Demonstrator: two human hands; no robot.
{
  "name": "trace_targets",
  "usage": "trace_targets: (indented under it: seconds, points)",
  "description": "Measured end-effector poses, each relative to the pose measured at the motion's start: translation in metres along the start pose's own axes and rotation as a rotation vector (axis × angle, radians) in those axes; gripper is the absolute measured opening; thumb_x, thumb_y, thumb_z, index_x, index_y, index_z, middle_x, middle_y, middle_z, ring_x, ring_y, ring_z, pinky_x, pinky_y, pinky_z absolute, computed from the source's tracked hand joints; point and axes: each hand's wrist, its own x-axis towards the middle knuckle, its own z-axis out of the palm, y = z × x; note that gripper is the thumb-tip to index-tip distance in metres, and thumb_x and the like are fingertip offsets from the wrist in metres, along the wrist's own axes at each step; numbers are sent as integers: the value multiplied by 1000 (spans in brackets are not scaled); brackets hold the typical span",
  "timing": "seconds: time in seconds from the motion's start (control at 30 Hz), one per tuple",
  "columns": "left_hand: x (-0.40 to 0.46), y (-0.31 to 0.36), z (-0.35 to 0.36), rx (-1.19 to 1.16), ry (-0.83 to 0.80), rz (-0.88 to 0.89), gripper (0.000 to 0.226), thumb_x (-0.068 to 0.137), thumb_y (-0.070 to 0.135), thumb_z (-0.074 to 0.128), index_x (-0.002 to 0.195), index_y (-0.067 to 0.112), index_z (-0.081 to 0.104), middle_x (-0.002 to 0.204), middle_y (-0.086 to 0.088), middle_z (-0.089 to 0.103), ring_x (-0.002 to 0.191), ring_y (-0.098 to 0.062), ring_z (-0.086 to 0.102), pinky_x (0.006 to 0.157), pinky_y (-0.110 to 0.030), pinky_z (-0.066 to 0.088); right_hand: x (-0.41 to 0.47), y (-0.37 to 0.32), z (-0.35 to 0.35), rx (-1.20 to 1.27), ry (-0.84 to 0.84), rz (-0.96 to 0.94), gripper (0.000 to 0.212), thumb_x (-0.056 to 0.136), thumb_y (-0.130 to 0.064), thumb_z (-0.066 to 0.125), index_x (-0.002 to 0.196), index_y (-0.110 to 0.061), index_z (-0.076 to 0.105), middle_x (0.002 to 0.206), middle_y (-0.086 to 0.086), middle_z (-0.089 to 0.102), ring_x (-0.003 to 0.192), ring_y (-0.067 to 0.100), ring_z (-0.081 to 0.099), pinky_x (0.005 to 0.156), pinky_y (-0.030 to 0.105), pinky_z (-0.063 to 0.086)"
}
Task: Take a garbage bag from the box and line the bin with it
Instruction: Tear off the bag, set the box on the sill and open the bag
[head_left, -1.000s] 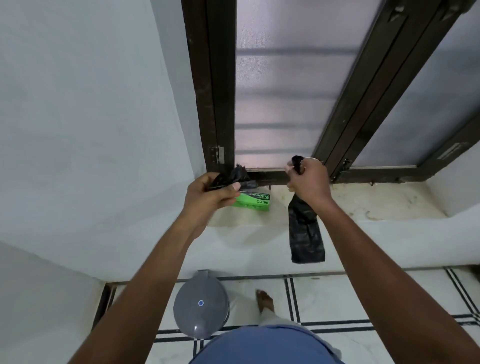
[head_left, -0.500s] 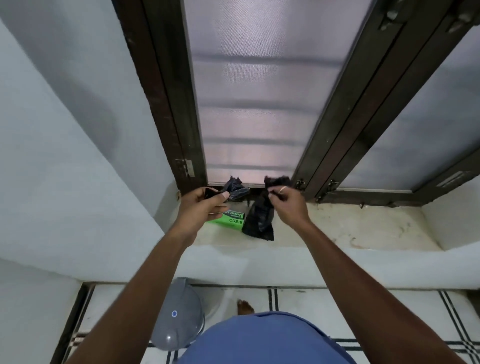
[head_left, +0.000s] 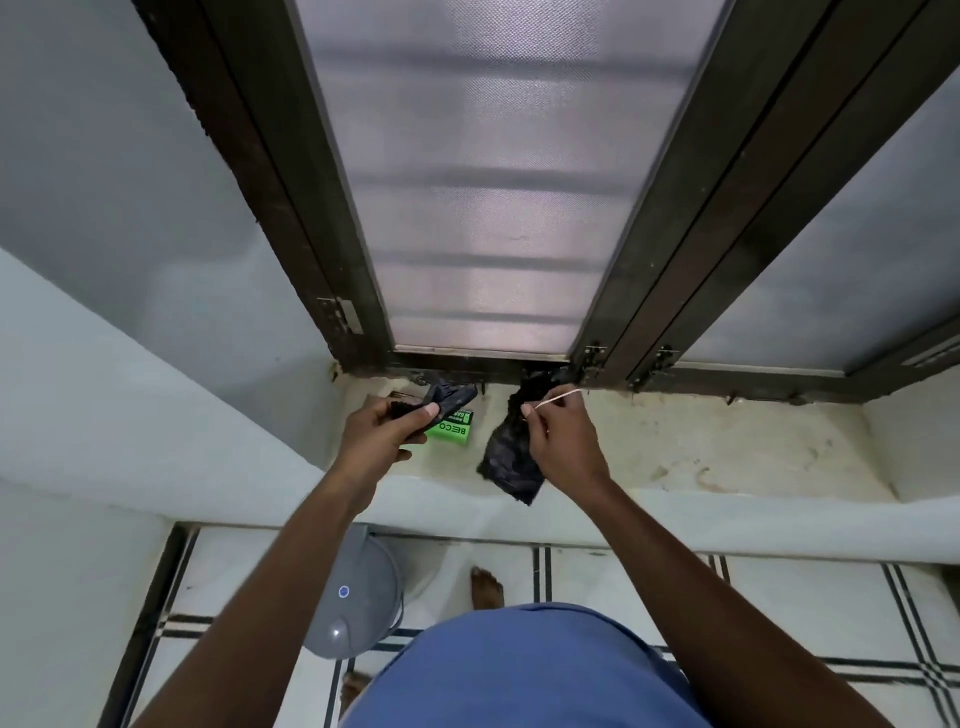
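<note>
A green garbage bag box (head_left: 450, 429) lies on the stone window sill (head_left: 675, 447), partly hidden by my left hand. My left hand (head_left: 382, 434) grips a bunched roll of black bags (head_left: 449, 399) just above the box. My right hand (head_left: 558, 436) holds a folded black garbage bag (head_left: 509, 457) that hangs down to the sill's front edge, and its fingertips pinch a thin pale band (head_left: 556, 399). The grey lidded bin (head_left: 358, 597) stands on the floor below the sill, under my left forearm.
A dark-framed frosted window (head_left: 483, 208) rises behind the sill. White walls close in on the left (head_left: 104, 260). Below is a white tiled floor with black lines (head_left: 779, 597). My bare foot (head_left: 485, 587) stands beside the bin.
My right hand has come in towards the box with the bag, which hung long over the sill's edge and is now bunched shorter. A thin band now shows at its fingertips. The view tilted upward.
</note>
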Motion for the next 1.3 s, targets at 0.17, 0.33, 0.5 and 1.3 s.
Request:
trace_targets:
  seconds: [0.17,0.33,0.5,1.3]
  points:
    - [-2,0,-5,14,-44,-10,32,89,35,88,109,13,80,97,2,83,86,-14,77,83,-36,54,16,-16,-13,-55,47,55,48,107,-34,67,61,-20,59,62,-2,63,66,21,63,69,36,44]
    - [-4,-1,-18,21,-77,4,34,88,36,88,108,10,80,93,3,81,85,-15,76,82,-36,53,30,-22,-24,133,-345,254,38,107,-24,63,142,-10,64,136,15,72,129,34,67,104,41,54]
    - [-5,-5,-29,48,-103,8,31,87,38,89,105,14,81,92,3,81,84,-14,76,81,-36,53,7,-27,-10,-369,-58,228,49,94,-39,77,133,-16,59,130,13,63,122,36,58,94,46,52]
    - [5,3,-62,-289,65,49,19,103,21,73,112,5,77,99,-15,76,80,-17,75,77,-26,64,25,-99,81,-472,-247,-285,74,93,-51,77,158,-26,52,151,0,62,142,31,49,111,48,43]
